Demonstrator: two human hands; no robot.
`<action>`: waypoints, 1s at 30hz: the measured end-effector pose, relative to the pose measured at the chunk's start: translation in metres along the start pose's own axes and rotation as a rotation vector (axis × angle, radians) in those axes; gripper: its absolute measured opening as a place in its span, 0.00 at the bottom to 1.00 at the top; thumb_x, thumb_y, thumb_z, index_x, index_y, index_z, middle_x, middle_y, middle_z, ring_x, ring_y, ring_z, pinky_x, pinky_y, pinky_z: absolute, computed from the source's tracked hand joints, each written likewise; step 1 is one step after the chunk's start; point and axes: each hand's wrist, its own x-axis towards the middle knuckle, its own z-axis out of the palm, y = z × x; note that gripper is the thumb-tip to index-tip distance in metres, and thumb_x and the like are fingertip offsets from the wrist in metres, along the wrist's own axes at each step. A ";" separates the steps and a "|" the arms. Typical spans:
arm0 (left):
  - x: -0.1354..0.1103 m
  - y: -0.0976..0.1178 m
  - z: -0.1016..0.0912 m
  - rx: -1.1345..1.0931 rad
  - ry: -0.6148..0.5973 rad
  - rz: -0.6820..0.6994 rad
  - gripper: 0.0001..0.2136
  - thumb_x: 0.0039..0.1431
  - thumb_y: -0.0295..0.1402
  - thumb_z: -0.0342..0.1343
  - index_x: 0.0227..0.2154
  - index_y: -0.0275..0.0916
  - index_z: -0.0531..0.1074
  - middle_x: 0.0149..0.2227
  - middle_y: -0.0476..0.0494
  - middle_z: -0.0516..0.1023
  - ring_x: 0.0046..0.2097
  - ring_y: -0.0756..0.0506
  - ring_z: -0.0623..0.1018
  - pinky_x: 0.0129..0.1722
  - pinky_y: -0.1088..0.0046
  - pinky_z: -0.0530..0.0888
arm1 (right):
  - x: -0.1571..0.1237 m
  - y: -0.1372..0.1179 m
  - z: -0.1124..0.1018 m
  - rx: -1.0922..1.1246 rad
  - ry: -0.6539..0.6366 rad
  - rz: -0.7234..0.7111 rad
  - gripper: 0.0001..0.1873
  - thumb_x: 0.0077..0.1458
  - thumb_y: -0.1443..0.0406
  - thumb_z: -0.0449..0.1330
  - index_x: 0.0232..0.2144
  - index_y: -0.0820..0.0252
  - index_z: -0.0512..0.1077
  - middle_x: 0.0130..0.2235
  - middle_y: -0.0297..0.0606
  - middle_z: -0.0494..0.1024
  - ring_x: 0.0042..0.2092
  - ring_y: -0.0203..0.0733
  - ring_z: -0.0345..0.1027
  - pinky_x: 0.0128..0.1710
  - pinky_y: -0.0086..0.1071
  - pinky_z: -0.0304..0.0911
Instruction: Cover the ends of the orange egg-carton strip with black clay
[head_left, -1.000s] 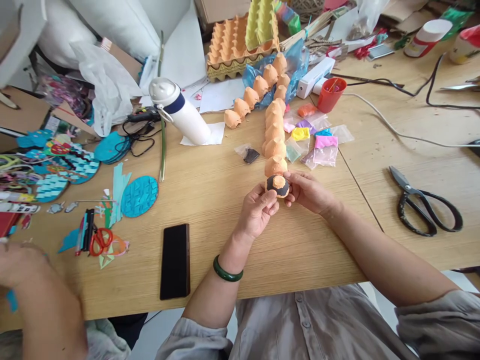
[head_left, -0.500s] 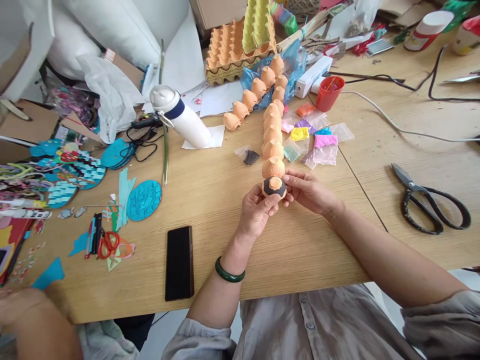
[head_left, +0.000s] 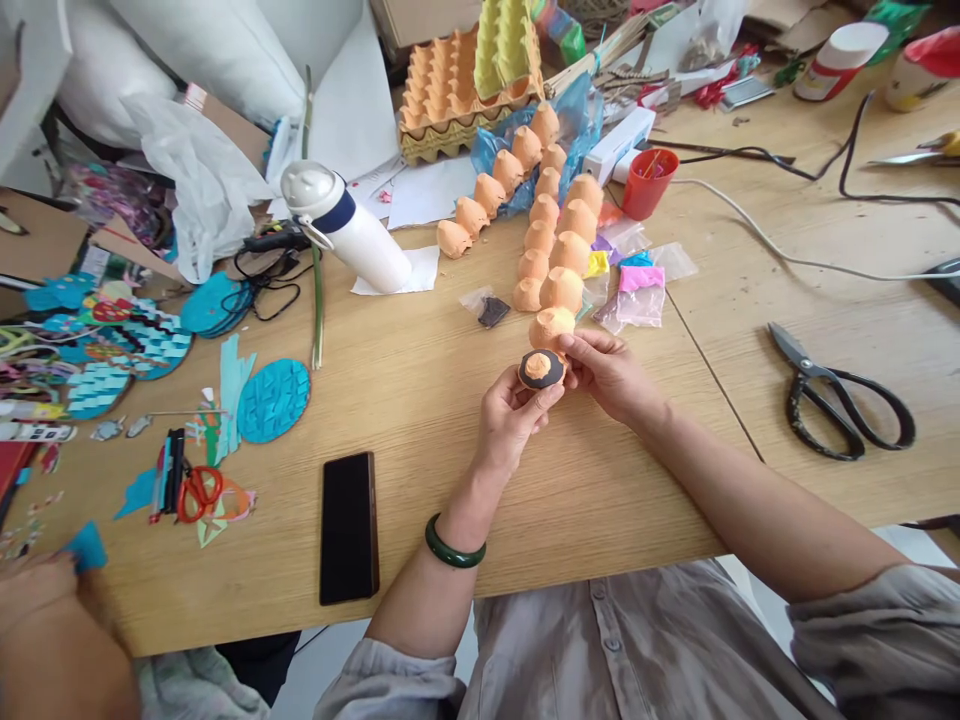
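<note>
Between my two hands is an orange egg-carton strip (head_left: 567, 255), a row of several cups pointing away from me. Its nearest cup carries a ring of black clay-like material (head_left: 538, 369) around an orange tip. My left hand (head_left: 512, 415) pinches this end cup from the left, thumb at its lower edge. My right hand (head_left: 606, 368) grips the strip's right side near the first two cups, its lower fingers partly hidden. A second carton strip (head_left: 533, 265) lies beside it on the table, and a third strip (head_left: 489, 194) slants away to the left.
Small bags of coloured clay (head_left: 641, 295) and a black packet (head_left: 493, 312) lie near the strips. Around them are a white bottle (head_left: 360, 235), a red cup (head_left: 649, 184), large scissors (head_left: 832, 395) and a phone (head_left: 349, 528). Another person's arm (head_left: 64, 640) rests at lower left.
The held strip has swung, its far end moving right, so the second strip behind it now shows. The black-ringed cup has tipped to face me more. The other person's hand has moved onto blue paper.
</note>
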 end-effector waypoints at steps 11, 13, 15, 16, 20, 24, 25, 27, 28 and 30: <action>0.002 -0.004 -0.005 0.139 0.000 0.024 0.22 0.53 0.52 0.71 0.39 0.37 0.76 0.29 0.49 0.80 0.19 0.59 0.62 0.18 0.79 0.59 | -0.006 -0.001 0.005 -0.260 0.040 -0.215 0.21 0.52 0.47 0.74 0.27 0.59 0.82 0.25 0.33 0.78 0.24 0.32 0.67 0.25 0.28 0.66; 0.002 -0.005 -0.006 0.179 -0.005 0.052 0.22 0.55 0.52 0.70 0.40 0.38 0.76 0.29 0.49 0.80 0.19 0.58 0.63 0.18 0.79 0.60 | -0.006 -0.001 0.005 -0.278 0.052 -0.233 0.22 0.52 0.47 0.74 0.26 0.59 0.82 0.24 0.32 0.77 0.24 0.32 0.66 0.24 0.27 0.66; 0.002 -0.006 -0.008 0.209 -0.003 0.075 0.23 0.55 0.54 0.69 0.40 0.38 0.75 0.30 0.49 0.81 0.19 0.58 0.64 0.19 0.79 0.61 | -0.007 -0.001 0.005 -0.305 0.061 -0.258 0.23 0.53 0.46 0.73 0.25 0.59 0.80 0.23 0.32 0.75 0.24 0.32 0.65 0.24 0.27 0.65; 0.003 -0.006 -0.009 0.228 0.002 0.092 0.24 0.54 0.54 0.69 0.40 0.38 0.75 0.32 0.48 0.81 0.20 0.58 0.65 0.19 0.79 0.62 | -0.007 0.000 0.005 -0.319 0.064 -0.275 0.23 0.53 0.46 0.73 0.24 0.59 0.80 0.23 0.32 0.73 0.24 0.32 0.65 0.24 0.27 0.65; 0.003 -0.010 -0.013 0.334 0.062 0.214 0.30 0.52 0.53 0.71 0.51 0.40 0.73 0.39 0.43 0.84 0.29 0.52 0.78 0.26 0.78 0.73 | -0.009 0.005 0.006 -0.341 0.050 -0.367 0.22 0.56 0.48 0.72 0.24 0.59 0.79 0.24 0.32 0.72 0.25 0.31 0.63 0.24 0.27 0.63; 0.003 -0.013 -0.015 0.528 0.070 0.407 0.29 0.63 0.52 0.63 0.60 0.39 0.72 0.48 0.37 0.85 0.44 0.44 0.86 0.40 0.70 0.82 | -0.011 0.009 0.007 -0.353 0.006 -0.352 0.18 0.56 0.49 0.72 0.32 0.58 0.83 0.29 0.35 0.79 0.26 0.33 0.66 0.25 0.29 0.67; 0.003 -0.013 -0.015 0.592 0.087 0.478 0.28 0.64 0.51 0.62 0.60 0.39 0.72 0.51 0.35 0.85 0.47 0.42 0.86 0.43 0.69 0.82 | -0.011 0.008 0.007 -0.343 0.005 -0.336 0.19 0.55 0.48 0.72 0.34 0.58 0.84 0.31 0.35 0.80 0.27 0.33 0.68 0.27 0.29 0.70; 0.004 -0.012 -0.017 0.734 0.139 0.627 0.27 0.66 0.50 0.61 0.61 0.38 0.72 0.55 0.33 0.83 0.52 0.40 0.85 0.47 0.67 0.82 | -0.011 0.006 0.007 -0.296 0.004 -0.294 0.21 0.53 0.47 0.74 0.37 0.57 0.83 0.34 0.36 0.83 0.30 0.35 0.72 0.31 0.31 0.74; 0.005 -0.011 -0.018 0.810 0.166 0.690 0.27 0.66 0.50 0.60 0.61 0.38 0.71 0.56 0.33 0.83 0.53 0.40 0.84 0.48 0.67 0.82 | -0.011 0.005 0.006 -0.258 -0.002 -0.264 0.23 0.52 0.46 0.74 0.39 0.57 0.82 0.34 0.36 0.83 0.30 0.36 0.74 0.32 0.31 0.76; 0.006 -0.009 -0.021 0.961 0.207 0.776 0.27 0.68 0.50 0.58 0.63 0.38 0.69 0.55 0.33 0.83 0.54 0.40 0.84 0.50 0.66 0.82 | -0.009 0.002 0.005 -0.162 -0.014 -0.184 0.25 0.51 0.45 0.74 0.40 0.58 0.78 0.30 0.34 0.81 0.28 0.36 0.75 0.30 0.31 0.76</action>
